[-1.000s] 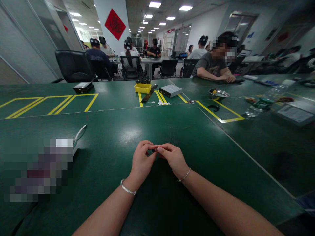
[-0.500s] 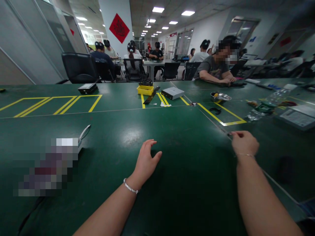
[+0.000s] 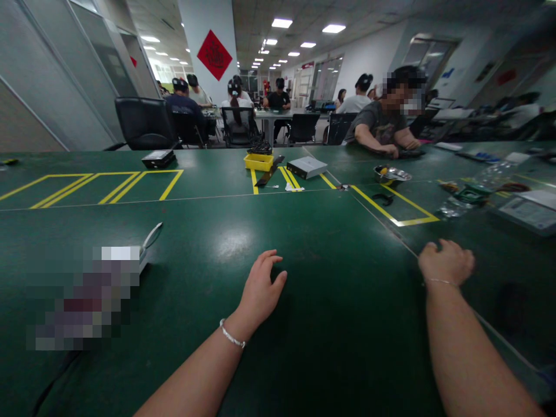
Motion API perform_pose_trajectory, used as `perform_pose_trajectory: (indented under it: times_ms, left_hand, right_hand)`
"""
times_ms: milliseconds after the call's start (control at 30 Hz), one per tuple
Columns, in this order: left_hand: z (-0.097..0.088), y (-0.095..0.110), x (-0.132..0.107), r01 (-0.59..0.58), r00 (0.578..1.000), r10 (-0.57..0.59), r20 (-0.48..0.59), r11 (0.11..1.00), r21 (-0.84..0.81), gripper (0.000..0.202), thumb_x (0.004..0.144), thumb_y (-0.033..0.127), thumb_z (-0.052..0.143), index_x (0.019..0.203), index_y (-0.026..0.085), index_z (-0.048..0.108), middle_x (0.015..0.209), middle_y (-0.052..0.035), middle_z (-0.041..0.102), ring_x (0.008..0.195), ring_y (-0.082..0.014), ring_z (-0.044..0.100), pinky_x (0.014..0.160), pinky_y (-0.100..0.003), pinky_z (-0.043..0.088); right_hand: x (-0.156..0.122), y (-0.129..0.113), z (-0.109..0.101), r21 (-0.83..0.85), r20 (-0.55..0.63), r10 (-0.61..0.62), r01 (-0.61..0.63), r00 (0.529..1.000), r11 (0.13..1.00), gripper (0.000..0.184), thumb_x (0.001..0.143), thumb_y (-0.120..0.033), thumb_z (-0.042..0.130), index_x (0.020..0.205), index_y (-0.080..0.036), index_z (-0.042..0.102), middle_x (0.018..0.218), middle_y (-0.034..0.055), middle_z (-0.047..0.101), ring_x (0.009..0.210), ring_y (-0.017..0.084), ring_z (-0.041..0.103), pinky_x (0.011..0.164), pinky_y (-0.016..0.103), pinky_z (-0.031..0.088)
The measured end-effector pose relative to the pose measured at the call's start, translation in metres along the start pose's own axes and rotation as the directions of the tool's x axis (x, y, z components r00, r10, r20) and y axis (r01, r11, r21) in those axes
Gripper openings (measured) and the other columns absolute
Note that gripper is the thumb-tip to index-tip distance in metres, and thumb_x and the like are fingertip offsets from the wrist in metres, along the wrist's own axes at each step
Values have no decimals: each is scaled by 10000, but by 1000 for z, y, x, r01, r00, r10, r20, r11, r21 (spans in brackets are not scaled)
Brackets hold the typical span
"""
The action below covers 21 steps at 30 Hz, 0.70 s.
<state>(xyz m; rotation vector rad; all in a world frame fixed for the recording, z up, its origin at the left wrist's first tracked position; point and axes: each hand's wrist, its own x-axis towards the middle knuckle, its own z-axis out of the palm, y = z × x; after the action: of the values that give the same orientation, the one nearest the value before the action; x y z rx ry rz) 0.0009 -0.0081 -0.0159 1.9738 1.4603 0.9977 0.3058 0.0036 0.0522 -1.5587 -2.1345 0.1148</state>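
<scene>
My left hand (image 3: 262,289) rests above the middle of the green table (image 3: 330,347), a silver bracelet (image 3: 232,334) at its wrist. Its thumb and fingers are spread, with nothing between them. Over the seam at right is my right hand (image 3: 448,263), wearing a thin bracelet (image 3: 441,281). The fingers there are loosely curled and apart, and I see nothing held. To the left lies a long object whose surface is pixelated, with a white looped cord (image 3: 152,234) at its far end and a black strap (image 3: 54,379) at its near end.
Farther back are a yellow bin (image 3: 259,161), a grey box (image 3: 307,167), a black box (image 3: 158,158) and a metal bowl (image 3: 392,174). Yellow tape (image 3: 419,220) marks rectangles. A plastic bottle (image 3: 475,191) lies at right. A person (image 3: 382,124) sits across the table.
My right hand has moved slightly right and nearer, its fingers parting from a pinch around something small and dark. My left hand has kept its place and shape.
</scene>
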Motion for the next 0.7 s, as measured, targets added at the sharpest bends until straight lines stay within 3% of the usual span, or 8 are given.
perform_pose_trajectory:
  times_ms: [100,267,400,467,533,600,633,700]
  left_hand:
    - [-1,1,0,-24,999,23,32,999,26,291,802,234,455,1090,221,495,1276,-44,440,1189,-175,384,1006,-371,309]
    - [1,-1,0,-39,996,37,79,999,30,395,824,227,403,1219,207,406,1316,-45,421,1219,-157,354,1029,-360,277]
    - [2,-2,1,28,991,-32,127,999,30,392,848,274,357,1230,208,411,1269,-50,481,1163,-164,431,1000,-345,320]
    - [0,0,1,55,988,-59,146,998,32,385,852,313,351,1215,219,435,1220,-45,527,1118,-175,477,977,-348,346]
    - [-2,2,1,71,986,-75,147,997,33,388,847,342,360,1210,231,444,1204,-42,541,1106,-192,487,959,-365,364]
    - [-3,4,1,82,986,-85,145,996,28,394,840,358,374,1207,235,449,1199,-47,544,1102,-211,491,941,-385,379]
    - [-4,4,1,82,986,-85,144,996,23,393,837,358,380,1203,236,453,1194,-49,548,1100,-218,493,935,-394,384]
    - [-3,4,1,70,988,-72,138,997,16,374,833,335,390,1186,241,470,1184,-45,555,1095,-221,496,931,-403,387]
  right_hand:
    - [7,-15,22,-41,59,-59,61,997,997,523,801,-504,363,1223,-210,459,1244,101,474,1182,261,365,944,462,297]
    - [24,-73,92,-60,194,-171,186,966,981,526,817,-476,352,1280,-227,385,1348,80,348,1263,251,232,986,470,245]
    - [27,-93,116,54,406,-394,408,825,911,517,812,-476,370,1284,-264,369,1358,48,338,1261,233,245,988,463,246]
    - [30,-78,108,46,401,-402,420,823,906,472,824,-438,364,1260,-260,403,1314,45,405,1230,218,309,981,448,266]
    - [33,-44,88,-70,297,-291,324,909,943,425,831,-373,358,1216,-224,460,1242,63,483,1179,215,379,963,437,298]
    - [32,5,63,-247,129,-84,114,988,962,399,803,-309,385,1159,-179,512,1176,102,528,1129,248,427,930,459,326]
    - [29,33,50,-333,44,48,-31,998,943,403,773,-272,408,1140,-155,526,1159,133,530,1112,278,436,904,478,340]
    - [18,87,27,-432,-120,382,-394,917,811,456,687,-203,453,1133,-145,531,1165,193,502,1079,358,440,801,527,378]
